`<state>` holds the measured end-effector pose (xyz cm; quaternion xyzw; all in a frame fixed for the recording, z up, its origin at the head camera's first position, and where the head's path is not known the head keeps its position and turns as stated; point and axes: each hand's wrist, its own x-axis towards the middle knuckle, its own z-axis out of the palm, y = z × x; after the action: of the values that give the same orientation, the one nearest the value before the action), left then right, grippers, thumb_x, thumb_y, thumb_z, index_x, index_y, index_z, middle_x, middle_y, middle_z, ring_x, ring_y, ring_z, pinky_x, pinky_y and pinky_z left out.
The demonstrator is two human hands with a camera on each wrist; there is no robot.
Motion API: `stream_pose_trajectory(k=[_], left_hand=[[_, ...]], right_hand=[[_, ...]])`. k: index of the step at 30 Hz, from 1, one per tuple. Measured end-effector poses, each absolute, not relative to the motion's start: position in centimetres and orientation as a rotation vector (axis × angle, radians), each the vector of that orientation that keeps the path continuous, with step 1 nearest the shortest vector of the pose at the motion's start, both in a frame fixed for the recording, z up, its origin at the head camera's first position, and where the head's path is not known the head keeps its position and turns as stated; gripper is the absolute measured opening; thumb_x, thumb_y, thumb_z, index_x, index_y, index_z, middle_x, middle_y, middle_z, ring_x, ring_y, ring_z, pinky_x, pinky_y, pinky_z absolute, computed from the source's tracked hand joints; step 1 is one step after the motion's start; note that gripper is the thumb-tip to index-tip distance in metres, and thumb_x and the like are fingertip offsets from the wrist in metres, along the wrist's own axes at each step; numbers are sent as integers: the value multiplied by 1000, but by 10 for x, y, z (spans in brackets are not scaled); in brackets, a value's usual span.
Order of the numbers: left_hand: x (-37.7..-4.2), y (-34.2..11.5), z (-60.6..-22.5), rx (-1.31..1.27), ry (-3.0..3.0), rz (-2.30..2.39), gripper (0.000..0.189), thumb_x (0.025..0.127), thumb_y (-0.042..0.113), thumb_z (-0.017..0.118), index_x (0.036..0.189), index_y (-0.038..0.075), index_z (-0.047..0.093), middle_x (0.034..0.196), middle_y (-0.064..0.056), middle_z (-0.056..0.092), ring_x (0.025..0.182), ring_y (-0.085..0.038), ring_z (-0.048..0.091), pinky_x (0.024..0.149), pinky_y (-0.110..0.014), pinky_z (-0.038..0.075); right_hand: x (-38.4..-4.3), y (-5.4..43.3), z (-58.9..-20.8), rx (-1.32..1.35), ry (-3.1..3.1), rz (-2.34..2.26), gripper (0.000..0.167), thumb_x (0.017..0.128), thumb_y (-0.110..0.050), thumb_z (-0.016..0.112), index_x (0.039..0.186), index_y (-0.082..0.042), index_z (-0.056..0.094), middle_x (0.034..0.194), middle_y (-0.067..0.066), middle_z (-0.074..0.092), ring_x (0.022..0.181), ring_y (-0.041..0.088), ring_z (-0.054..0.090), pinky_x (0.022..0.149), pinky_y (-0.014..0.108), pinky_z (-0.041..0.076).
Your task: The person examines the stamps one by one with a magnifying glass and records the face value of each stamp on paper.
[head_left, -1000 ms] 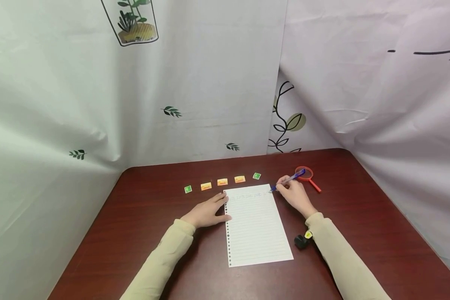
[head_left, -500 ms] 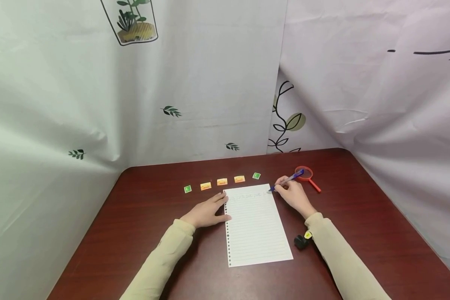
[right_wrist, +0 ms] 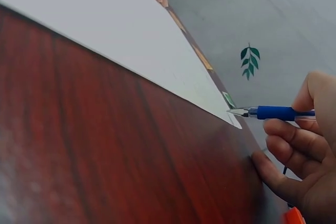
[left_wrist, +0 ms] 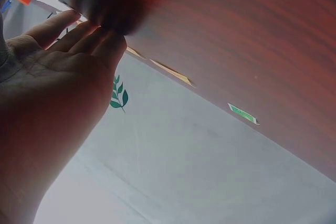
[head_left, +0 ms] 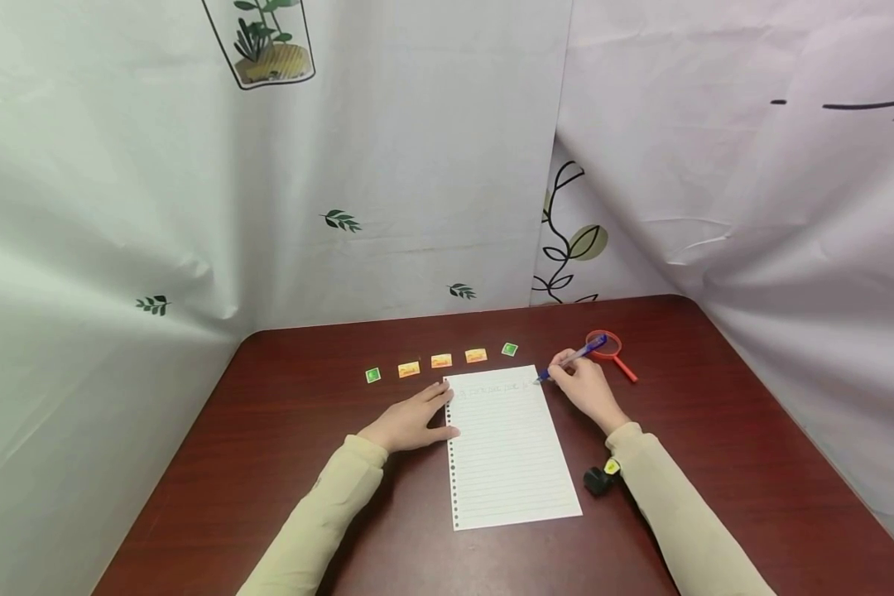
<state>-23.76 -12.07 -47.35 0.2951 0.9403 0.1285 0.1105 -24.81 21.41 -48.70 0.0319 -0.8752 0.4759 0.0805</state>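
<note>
A sheet of lined paper [head_left: 512, 455] with punched holes down its left side lies on the dark red table. Faint handwriting runs along its top line. My left hand [head_left: 411, 420] rests with fingers extended on the sheet's left edge. My right hand [head_left: 585, 389] pinches a blue pen [head_left: 577, 351], its tip at the top right corner of the paper. In the right wrist view the pen [right_wrist: 277, 113] shows a blue grip and a metal point right at the paper [right_wrist: 121, 30]. The left wrist view shows the palm side of the left hand [left_wrist: 68, 72], fingertips at the tabletop.
Behind the paper is a row of small cards: a green one [head_left: 373, 376] at the left, several orange ones [head_left: 442, 361], and another green one [head_left: 510, 349]. A red magnifying glass [head_left: 622, 367] lies behind the right hand. A black object [head_left: 598, 481] sits by the right sleeve.
The pen has shifted very slightly at the paper's top right corner, its upper end tilting a little. The left hand and the paper stay in place.
</note>
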Motion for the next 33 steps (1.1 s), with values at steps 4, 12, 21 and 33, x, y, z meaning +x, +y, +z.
stream_pose_trajectory(k=[4, 12, 21, 33], left_hand=[[-237, -120, -473, 854, 2764, 369, 80, 95, 52, 65, 156, 7, 38, 164, -7, 29, 150, -23, 28, 111, -44, 40], [-237, -120, -473, 844, 2762, 382, 81, 95, 51, 66, 156, 6, 38, 164, -7, 30, 150, -24, 29, 110, -46, 40], [-236, -120, -472, 845, 2758, 390, 81, 94, 51, 66, 155, 6, 39, 164, -8, 29, 150, -24, 28, 110, -45, 40], [-237, -120, -472, 849, 2766, 393, 79, 95, 50, 67, 155, 6, 40, 163, -8, 30, 150, -25, 29, 110, -45, 40]], right_hand=[[-248, 215, -487, 103, -2620, 1426, 9, 98, -17, 59, 96, -9, 62, 80, 5, 64, 67, 19, 52, 61, 30, 42], [-248, 215, -489, 117, -2625, 1424, 8, 98, -17, 59, 97, -10, 62, 80, 4, 62, 69, 19, 51, 63, 31, 42], [-248, 213, -489, 127, -2618, 1400, 6, 98, -16, 61, 97, -11, 63, 83, 5, 63, 72, 21, 52, 68, 34, 43], [-248, 212, -487, 163, -2633, 1378, 7, 97, -16, 61, 96, -10, 64, 82, 3, 63, 72, 20, 52, 66, 33, 42]])
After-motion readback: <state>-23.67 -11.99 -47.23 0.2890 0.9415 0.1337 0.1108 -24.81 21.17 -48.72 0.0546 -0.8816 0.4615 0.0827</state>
